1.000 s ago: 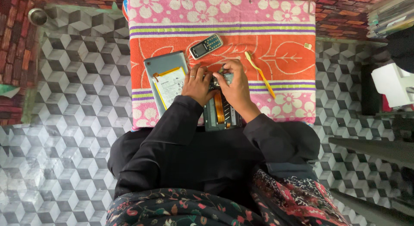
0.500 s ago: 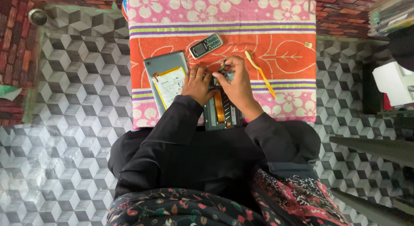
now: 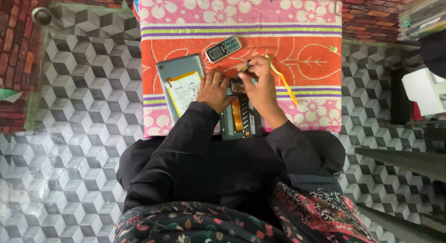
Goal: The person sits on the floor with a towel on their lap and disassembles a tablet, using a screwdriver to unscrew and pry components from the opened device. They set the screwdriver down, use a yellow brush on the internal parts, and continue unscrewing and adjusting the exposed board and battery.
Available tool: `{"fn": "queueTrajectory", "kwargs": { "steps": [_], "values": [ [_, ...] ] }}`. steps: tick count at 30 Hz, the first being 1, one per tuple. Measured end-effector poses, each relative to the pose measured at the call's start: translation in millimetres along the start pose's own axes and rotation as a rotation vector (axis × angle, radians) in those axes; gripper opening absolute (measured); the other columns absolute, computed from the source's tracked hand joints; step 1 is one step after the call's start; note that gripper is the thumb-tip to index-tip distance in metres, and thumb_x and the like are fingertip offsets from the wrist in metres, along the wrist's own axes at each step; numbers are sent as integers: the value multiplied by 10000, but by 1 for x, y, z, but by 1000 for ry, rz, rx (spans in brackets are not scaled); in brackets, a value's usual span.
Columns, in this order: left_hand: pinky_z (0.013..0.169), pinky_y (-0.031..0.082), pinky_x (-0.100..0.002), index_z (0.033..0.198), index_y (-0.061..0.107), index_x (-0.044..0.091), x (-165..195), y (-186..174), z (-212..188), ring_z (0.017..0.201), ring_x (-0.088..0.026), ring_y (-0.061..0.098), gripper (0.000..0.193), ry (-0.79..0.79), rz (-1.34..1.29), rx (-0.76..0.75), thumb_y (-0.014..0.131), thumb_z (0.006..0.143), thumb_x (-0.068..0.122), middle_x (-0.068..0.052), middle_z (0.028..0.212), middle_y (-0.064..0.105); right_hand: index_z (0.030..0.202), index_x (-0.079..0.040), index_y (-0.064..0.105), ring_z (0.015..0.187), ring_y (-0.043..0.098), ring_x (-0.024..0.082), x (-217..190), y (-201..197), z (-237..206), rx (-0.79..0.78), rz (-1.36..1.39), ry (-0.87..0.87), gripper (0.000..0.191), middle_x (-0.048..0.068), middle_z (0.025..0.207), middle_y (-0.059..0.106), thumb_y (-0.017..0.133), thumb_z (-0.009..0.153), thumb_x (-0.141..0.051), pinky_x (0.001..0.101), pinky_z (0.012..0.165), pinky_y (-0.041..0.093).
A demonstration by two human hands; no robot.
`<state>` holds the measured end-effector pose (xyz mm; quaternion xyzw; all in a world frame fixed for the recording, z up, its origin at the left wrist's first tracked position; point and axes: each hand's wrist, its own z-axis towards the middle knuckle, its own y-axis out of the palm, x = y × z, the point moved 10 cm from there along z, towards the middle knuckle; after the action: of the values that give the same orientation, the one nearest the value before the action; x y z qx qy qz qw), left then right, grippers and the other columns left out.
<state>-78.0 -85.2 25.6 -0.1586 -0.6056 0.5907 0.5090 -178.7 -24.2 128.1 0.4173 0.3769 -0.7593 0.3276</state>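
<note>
your left hand (image 3: pixel 214 89) presses flat on the upper left part of an opened tablet (image 3: pixel 239 114), fingers spread and laid on it rather than wrapped around it, a ring showing on one finger. your right hand (image 3: pixel 261 85) sits at the tablet's top edge, thumb and fingers pinched tight on a small green-tipped tool (image 3: pixel 245 66) whose point rests against the device; whether it is a pick or tweezers is too small to tell. the tablet lies lengthwise toward you on a pink and orange flowered towel (image 3: pixel 306 43), its insides exposed, with an orange ribbon cable (image 3: pixel 238 116) running down its middle. the near end of the tablet reaches the towel's edge by your black sleeves (image 3: pixel 186 145).

just left of your left hand lies a grey back cover (image 3: pixel 174 69), with a white battery (image 3: pixel 184 90) resting on it and touching your knuckles. beyond your hands, a small keypad phone (image 3: pixel 223 48) lies tilted on the towel, apart from the tablet. a yellow strip (image 3: pixel 284 83) trails from under your right hand toward the right. the towel is spread over a floor of grey cube-pattern tiles (image 3: pixel 83 99).
</note>
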Motion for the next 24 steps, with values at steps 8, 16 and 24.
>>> {"fn": "queueTrajectory", "kwargs": {
  "steps": [8, 16, 24],
  "values": [
    [1142, 327, -558, 1353, 598, 44, 1, -3, -2, 1415, -393, 368, 748, 12, -12, 15, 809, 799, 499, -179, 1398, 498, 1285, -74, 325, 1136, 722, 213, 27, -11, 0, 67, 136, 192, 463, 156, 1173, 680, 592, 989, 163, 299, 929, 579],
    [1141, 319, -567, 1338, 607, 47, 2, -2, -1, 1404, -391, 373, 738, 10, -2, 9, 808, 791, 500, -173, 1382, 496, 1313, -102, 302, 1083, 746, 208, 58, -9, -2, 87, 265, 295, 507, 156, 1159, 723, 607, 986, 137, 290, 916, 610],
    [1142, 322, -556, 1347, 600, 44, 2, -1, -1, 1400, -392, 373, 745, 19, -12, 29, 802, 807, 515, -173, 1384, 493, 1325, -110, 304, 1102, 749, 237, 60, -17, 1, 127, 315, 274, 519, 152, 1159, 683, 608, 989, 143, 300, 867, 614]
  ]
}}
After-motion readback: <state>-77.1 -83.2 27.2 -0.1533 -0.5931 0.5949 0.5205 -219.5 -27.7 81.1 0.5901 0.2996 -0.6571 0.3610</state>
